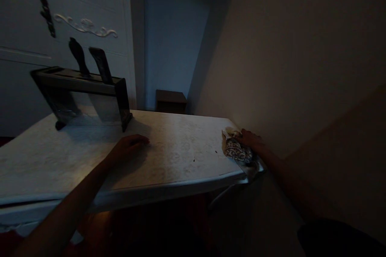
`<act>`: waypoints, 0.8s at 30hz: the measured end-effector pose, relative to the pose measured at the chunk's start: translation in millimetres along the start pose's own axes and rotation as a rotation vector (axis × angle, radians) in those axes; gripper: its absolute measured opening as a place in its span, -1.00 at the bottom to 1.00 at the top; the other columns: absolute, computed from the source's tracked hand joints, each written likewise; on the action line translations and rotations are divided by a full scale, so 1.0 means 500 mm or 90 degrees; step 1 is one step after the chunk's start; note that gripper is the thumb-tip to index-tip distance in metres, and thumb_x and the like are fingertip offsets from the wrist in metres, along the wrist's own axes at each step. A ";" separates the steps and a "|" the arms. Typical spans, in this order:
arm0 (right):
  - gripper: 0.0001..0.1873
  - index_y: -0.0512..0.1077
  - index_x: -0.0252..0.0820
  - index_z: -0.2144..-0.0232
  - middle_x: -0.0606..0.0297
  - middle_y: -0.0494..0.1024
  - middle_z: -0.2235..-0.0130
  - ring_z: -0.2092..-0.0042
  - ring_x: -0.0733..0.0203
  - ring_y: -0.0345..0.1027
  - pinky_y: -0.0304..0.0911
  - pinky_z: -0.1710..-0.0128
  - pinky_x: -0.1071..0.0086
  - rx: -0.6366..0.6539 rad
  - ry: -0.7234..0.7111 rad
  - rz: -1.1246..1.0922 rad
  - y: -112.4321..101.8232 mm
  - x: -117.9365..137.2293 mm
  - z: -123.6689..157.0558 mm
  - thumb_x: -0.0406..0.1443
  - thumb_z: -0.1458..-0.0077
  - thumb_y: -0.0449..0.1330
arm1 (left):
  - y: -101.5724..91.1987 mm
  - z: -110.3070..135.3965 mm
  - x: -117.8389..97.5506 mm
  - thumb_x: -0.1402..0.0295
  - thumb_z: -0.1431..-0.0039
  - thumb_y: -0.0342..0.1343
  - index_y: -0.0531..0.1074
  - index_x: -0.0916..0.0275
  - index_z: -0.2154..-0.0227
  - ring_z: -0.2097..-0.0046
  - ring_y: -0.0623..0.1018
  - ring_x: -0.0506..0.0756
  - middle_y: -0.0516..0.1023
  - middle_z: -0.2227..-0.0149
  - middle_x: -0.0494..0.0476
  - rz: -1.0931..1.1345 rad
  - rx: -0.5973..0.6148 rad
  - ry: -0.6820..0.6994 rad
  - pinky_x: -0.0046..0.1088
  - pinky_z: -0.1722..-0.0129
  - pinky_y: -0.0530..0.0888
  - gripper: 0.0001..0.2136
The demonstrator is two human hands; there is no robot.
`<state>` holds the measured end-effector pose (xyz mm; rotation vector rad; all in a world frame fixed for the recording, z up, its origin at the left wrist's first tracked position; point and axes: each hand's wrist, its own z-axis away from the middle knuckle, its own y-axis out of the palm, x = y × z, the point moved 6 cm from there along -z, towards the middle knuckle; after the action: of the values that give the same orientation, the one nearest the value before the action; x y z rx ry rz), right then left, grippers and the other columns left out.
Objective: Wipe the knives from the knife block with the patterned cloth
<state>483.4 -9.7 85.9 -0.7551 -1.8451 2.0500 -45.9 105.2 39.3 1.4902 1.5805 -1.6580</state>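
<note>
My right hand (251, 138) is closed on a patterned, crumpled cloth (237, 150) at the right end of the white table (181, 140), close to the wall. Part of the cloth hangs over the table's corner. On the tabletop, just right of a knife block, lies my left hand (131, 144), holding nothing, its fingers loosely stretched out. The knife block (87, 104) is dark-framed with see-through sides, and two black-handled knives (77, 56) stand in it. Small dark specks (194, 160) dot the table's pale, faintly patterned surface.
A white door (81, 8) with a dark handle (46, 14) is behind the knife block. The bare wall (286, 48) borders the table on the right. A small brown box-like cabinet (171, 96) stands in the corner beyond. The room is dim.
</note>
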 end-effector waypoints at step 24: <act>0.14 0.00 -0.46 -0.32 -0.14 0.01 -0.37 -0.38 -0.07 -0.05 0.01 -0.33 0.11 0.074 -0.613 -0.766 -0.264 0.830 0.157 0.05 0.14 0.30 | -0.478 0.044 0.035 0.25 -0.11 0.04 0.33 0.22 0.09 -0.07 0.46 0.11 0.47 -0.01 0.20 0.117 -0.777 -0.058 -0.38 -0.13 0.35 -0.69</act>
<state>80.4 165.6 139.7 1.3161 -1.7213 1.5995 -263.1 157.8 128.6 0.8118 1.7695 -0.3912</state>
